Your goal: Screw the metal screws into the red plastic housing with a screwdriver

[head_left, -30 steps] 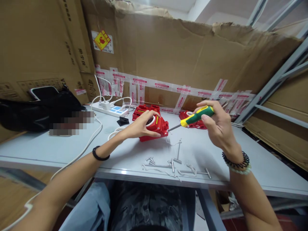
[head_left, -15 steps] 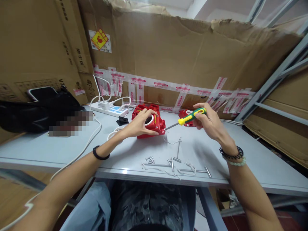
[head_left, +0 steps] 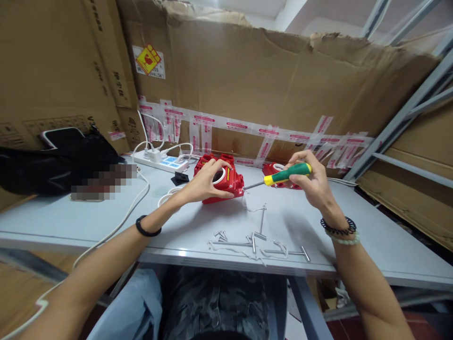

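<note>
1 power strip [head_left: 171, 162], 1 black bag [head_left: 67, 163]

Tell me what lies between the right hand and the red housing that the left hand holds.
A screwdriver, gripped in the right hand; its metal shaft spans the stretch to a corner of the red housing. The head view shows this.

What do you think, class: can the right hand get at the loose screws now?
Probably yes, though the right hand holds the screwdriver and may need to put it down first. The screws lie uncovered on the table.
</note>
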The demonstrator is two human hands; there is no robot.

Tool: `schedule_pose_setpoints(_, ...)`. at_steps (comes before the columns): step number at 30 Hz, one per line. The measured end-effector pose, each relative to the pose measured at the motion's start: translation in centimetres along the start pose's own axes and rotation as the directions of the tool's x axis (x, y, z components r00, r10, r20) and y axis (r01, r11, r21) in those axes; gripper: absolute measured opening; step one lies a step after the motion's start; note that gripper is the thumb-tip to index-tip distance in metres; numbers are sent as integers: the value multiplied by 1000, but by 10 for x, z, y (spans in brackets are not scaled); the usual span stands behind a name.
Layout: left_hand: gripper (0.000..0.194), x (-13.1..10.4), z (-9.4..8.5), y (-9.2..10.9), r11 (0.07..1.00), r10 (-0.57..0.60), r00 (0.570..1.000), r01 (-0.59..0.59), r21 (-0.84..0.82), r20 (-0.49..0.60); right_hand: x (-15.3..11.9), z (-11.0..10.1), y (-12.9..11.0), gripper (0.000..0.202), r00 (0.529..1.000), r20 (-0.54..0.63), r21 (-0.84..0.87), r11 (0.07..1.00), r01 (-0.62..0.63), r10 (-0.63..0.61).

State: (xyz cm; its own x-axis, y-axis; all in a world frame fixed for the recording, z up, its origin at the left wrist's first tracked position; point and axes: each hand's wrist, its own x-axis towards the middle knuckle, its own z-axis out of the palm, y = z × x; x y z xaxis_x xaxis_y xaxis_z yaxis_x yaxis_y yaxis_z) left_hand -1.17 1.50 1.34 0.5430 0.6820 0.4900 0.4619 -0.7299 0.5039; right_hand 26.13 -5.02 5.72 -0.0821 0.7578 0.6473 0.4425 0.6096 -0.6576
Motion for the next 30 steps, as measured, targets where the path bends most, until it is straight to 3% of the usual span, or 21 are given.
schedule_pose_setpoints(2,62,0,-2,1,1000,4,1000,-4,-4,-3,1,-3,1,22,995,86,39,997,-60,57)
schedule_pose_setpoints(5,60,-1,-4,0,1000,18,1000,-18,-9,-1,3,-6,0,13,985,86,-45,988,-147,151)
schedule_pose_setpoints(8,62,-3,-5,-3,1000,5,1000,-5,10,16,3,-5,0,42,982,59,-281,947,-155,178)
schedule_pose_setpoints(10,63,-5,-5,-5,1000,-6,1000,5,26,24,1,-4,2,47,982,70,-384,913,-138,178)
schedule_pose_setpoints(14,61,-8,-6,-8,1000,11,1000,-11,21,18,1,-4,6,14,981,103,-241,961,-138,167)
schedule_pose_setpoints(19,62,-9,-8,-9,1000,17,1000,-17,20,-5,3,-6,7,23,951,210,-48,974,-220,225)
schedule_pose_setpoints(22,61,-8,-9,-10,999,17,1000,-17,31,-6,3,-6,5,17,945,245,-147,972,-186,218)
schedule_pose_setpoints(26,62,-9,-9,-10,999,13,1000,-13,37,-14,1,-2,6,47,974,158,-346,933,-101,164)
schedule_pose_setpoints(30,61,-9,-9,-8,999,14,1000,-13,48,-13,1,0,14,22,985,77,-144,979,-145,157)
